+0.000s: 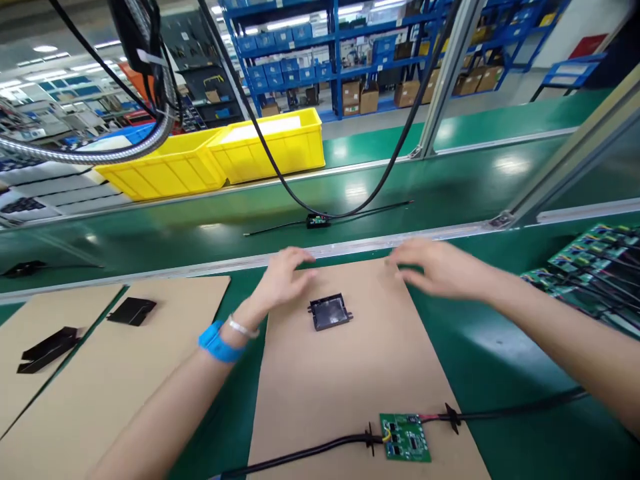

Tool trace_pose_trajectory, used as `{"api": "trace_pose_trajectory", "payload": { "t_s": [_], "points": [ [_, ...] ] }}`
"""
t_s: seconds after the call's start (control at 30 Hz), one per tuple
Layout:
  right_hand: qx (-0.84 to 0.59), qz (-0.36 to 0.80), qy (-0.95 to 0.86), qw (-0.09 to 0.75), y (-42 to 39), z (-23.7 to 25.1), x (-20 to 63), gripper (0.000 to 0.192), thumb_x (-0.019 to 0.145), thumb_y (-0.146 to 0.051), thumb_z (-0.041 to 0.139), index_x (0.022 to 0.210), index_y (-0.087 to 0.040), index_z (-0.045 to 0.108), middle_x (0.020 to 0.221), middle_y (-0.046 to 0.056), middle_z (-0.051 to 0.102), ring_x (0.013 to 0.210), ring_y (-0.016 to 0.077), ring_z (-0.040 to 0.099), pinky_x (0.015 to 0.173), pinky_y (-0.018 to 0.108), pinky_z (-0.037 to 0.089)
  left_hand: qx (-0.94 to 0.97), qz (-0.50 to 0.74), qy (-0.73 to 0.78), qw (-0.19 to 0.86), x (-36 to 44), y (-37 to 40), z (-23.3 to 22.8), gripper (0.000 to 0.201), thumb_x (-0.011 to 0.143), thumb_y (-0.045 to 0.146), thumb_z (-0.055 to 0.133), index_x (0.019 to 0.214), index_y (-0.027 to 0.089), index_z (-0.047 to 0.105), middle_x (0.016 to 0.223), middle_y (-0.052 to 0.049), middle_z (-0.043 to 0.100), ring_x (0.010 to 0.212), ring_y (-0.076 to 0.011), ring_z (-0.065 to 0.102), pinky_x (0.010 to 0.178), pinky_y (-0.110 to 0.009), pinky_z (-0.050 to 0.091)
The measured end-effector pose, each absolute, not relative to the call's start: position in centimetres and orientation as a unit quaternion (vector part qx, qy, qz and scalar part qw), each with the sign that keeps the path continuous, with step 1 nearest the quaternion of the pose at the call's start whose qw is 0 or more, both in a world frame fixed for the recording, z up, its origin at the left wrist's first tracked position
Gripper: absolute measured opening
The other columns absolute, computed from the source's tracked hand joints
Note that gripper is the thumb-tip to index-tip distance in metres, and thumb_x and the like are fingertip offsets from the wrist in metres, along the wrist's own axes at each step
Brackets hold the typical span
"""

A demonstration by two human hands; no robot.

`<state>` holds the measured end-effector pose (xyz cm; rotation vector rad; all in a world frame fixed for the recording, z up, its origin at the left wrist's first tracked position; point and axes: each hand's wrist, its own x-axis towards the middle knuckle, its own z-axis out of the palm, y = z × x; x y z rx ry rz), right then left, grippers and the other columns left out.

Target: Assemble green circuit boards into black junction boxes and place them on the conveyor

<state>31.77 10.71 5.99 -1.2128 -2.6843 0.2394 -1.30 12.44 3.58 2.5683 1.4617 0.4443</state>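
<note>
Both hands hover empty over a cardboard sheet (350, 373) on the green desk (480, 353). The left hand (280, 277), fingers loosely spread, sits at ten o'clock of a small black tray (329, 311); the right hand (435, 267), fingers extended, at two o'clock. Picking the tray up appears next, needing a pinch on its rim.

On the worktop (480, 360), a cardboard sheet (350, 380) lies before me. A housing (330, 311) sits between my hands on its far half. A circuit board (405, 437) lies at its near edge.

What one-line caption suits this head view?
Both hands, left and right, hover open above a black plastic housing on a cardboard sheet.
</note>
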Motion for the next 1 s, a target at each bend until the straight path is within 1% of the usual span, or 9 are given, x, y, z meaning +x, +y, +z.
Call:
{"api": "trace_pose_trajectory", "payload": {
  "t_s": [0.1,0.17,0.3,0.43,0.5,0.6,0.73,0.87,1.0],
  "points": [
    [-0.354,0.277,-0.893,0.034,1.3,5.4,30.4,0.023,0.086,-0.04,0.062,0.099,-0.022,0.066,0.1,0.006,0.064,0.095,0.0214,0.058,0.083,0.036,0.049,0.882,0.134,0.422,0.158,-1.0,6.6,2.4,0.065,0.077,0.05,0.069,0.131,0.02,0.048,0.129,-0.01,0.056,0.119,-0.0279,0.051,0.102,-0.043,0.041],
    [-0.366,0.324,-0.872,0.009,-3.2,4.9,29.6,0.024,0.077,-0.037,0.072,0.09,-0.021,0.061,0.096,0.005,0.061,0.092,0.0229,0.056,0.078,0.036,0.049,0.878,0.151,0.414,0.188,-0.3,3.5,1.6,0.065,0.079,0.044,0.068,0.134,0.018,0.044,0.127,-0.013,0.055,0.117,-0.0289,0.051,0.102,-0.046,0.04],
    [-0.384,0.312,-0.869,0.024,-6.5,4.1,28.6,0.013,0.08,-0.008,0.055,0.084,-0.02,0.051,0.092,0.003,0.059,0.086,0.0201,0.053,0.076,0.034,0.045,0.866,0.159,0.422,0.215,1.4,-0.8,1.5,0.06,0.082,0.04,0.066,0.134,0.019,0.045,0.125,-0.013,0.055,0.115,-0.0301,0.051,0.1,-0.049,0.041],
    [-0.384,0.325,-0.862,0.059,-5.8,4.9,28.0,0.015,0.085,-0.006,0.045,0.085,-0.02,0.043,0.084,0.001,0.057,0.075,0.0162,0.052,0.068,0.029,0.042,0.835,0.195,0.414,0.304,2.7,-4.1,4.1,0.06,0.082,0.046,0.067,0.133,0.023,0.045,0.127,-0.01,0.056,0.114,-0.0269,0.053,0.097,-0.041,0.045],
    [-0.389,0.333,-0.853,0.101,-5.3,5.3,27.6,0.011,0.09,-0.01,0.043,0.088,-0.021,0.042,0.083,0.001,0.058,0.072,0.0152,0.054,0.066,0.028,0.041,0.818,0.182,0.409,0.363,3.4,-5.4,5.3,0.047,0.083,0.041,0.064,0.124,0.023,0.052,0.113,-0.007,0.063,0.093,-0.0213,0.062,0.079,-0.033,0.051],
    [-0.408,0.337,-0.834,0.154,-4.7,5.5,26.8,0.009,0.093,-0.017,0.043,0.101,-0.022,0.042,0.088,0.001,0.061,0.074,0.015,0.057,0.066,0.027,0.043,0.803,0.155,0.458,0.349,4.3,-6.4,5.8,0.013,0.087,0.029,0.053,0.093,0.02,0.061,0.073,-0.001,0.064,0.056,-0.0147,0.054,0.052,-0.027,0.04],
    [-0.435,0.24,-0.853,0.162,-5.0,5.3,24.7,0.023,0.089,-0.009,0.039,0.108,-0.019,0.044,0.09,0.005,0.064,0.077,0.018,0.061,0.065,0.029,0.045,0.779,0.153,0.515,0.323,5.1,-6.4,5.0,0.008,0.084,0.024,0.05,0.086,0.02,0.058,0.056,0.003,0.055,0.045,-0.014,0.047,0.045,-0.027,0.03],
    [-0.402,0.023,-0.912,0.078,-5.8,6.0,21.7,0.035,0.078,-0.005,0.043,0.11,-0.015,0.053,0.084,0.01,0.062,0.071,0.0249,0.06,0.054,0.033,0.039,0.75,0.203,0.509,0.371,5.3,-5.7,4.4,0.015,0.076,0.011,0.05,0.085,0.02,0.057,0.076,-0.003,0.067,0.063,-0.0171,0.061,0.055,-0.026,0.041],
    [-0.329,0.013,-0.944,0.032,-4.0,6.9,21.4,0.031,0.076,-0.01,0.05,0.106,-0.016,0.058,0.086,0.01,0.061,0.07,0.0228,0.058,0.052,0.032,0.033,0.697,0.195,0.514,0.46,4.1,-4.3,4.4,0.007,0.081,0.017,0.049,0.082,0.02,0.056,0.068,0.002,0.064,0.059,-0.0145,0.062,0.051,-0.023,0.041]
  ]
}}
